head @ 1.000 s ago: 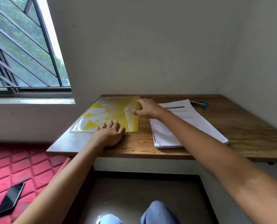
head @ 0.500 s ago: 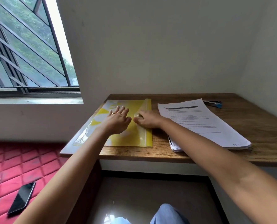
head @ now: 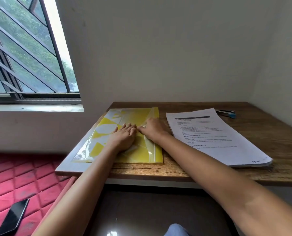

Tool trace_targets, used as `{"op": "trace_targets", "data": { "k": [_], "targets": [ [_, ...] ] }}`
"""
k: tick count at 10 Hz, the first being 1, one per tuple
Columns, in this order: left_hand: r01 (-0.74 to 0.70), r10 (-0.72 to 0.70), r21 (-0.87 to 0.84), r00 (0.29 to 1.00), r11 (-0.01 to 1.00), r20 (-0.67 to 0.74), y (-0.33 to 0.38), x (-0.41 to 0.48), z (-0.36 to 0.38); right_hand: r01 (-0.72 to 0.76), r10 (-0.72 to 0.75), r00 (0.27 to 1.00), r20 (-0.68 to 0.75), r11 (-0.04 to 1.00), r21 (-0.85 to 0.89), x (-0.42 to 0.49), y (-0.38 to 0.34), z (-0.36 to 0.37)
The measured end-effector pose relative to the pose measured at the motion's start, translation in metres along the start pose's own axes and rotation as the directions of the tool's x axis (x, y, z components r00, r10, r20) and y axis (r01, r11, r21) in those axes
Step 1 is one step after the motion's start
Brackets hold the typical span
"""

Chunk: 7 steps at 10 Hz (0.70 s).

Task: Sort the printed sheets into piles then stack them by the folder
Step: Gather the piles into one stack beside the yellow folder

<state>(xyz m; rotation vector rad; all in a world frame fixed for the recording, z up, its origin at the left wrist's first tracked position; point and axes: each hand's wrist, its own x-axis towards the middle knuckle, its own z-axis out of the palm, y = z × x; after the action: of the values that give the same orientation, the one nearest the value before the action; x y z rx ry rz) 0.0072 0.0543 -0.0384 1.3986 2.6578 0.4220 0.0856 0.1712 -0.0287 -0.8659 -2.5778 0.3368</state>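
Printed sheets (head: 215,135) are left stacked (unsorted); folder (head: 138,114) is pinned by the flat-fingered left hand (head: 124,138) for the right hand (head: 152,129), grip indiscernible.

Obs. 1: left hand (head: 124,138) and right hand (head: 152,129) are both bare, without gloves.

Obs. 2: left forearm (head: 84,181) and right forearm (head: 218,176) are uncovered along their whole visible length, from wrist to frame edge. The right one looks much broader near the lens because of the wide-angle view.

Obs. 3: fingers (head: 133,129) of the left hand have short nails with pale tips. One finger shows a small bright spot near its base; ring or glint, cannot tell.

Obs. 4: at the bottom edge is a rounded patch of light blue cloth (head: 175,229) covering a leg. The garment type is too blurred to tell.
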Motion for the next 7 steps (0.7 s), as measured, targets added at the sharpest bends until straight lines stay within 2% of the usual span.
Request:
{"op": "trace_targets", "data": {
  "k": [1,3,5,7],
  "targets": [
    [0.0,-0.001,0.011,1.0,1.0,0.018,-0.003,0.003,0.001,-0.009,0.004,0.997,-0.081,0.998,-0.065,-0.002,-0.003,0.006],
    [0.007,-0.009,0.055,0.999,0.998,0.038,-0.005,0.007,0.003,-0.005,-0.006,0.989,-0.146,0.997,-0.076,-0.002,-0.003,0.01],
    [0.007,-0.009,0.063,0.999,0.998,0.04,-0.006,0.006,0.003,0.009,-0.03,0.993,-0.111,0.982,-0.188,0.001,-0.006,0.013],
    [0.01,-0.011,0.064,1.0,0.998,0.026,-0.005,0.007,0.003,-0.023,0.007,0.997,-0.082,0.98,-0.2,0.011,-0.012,0.005]
  ]
}}
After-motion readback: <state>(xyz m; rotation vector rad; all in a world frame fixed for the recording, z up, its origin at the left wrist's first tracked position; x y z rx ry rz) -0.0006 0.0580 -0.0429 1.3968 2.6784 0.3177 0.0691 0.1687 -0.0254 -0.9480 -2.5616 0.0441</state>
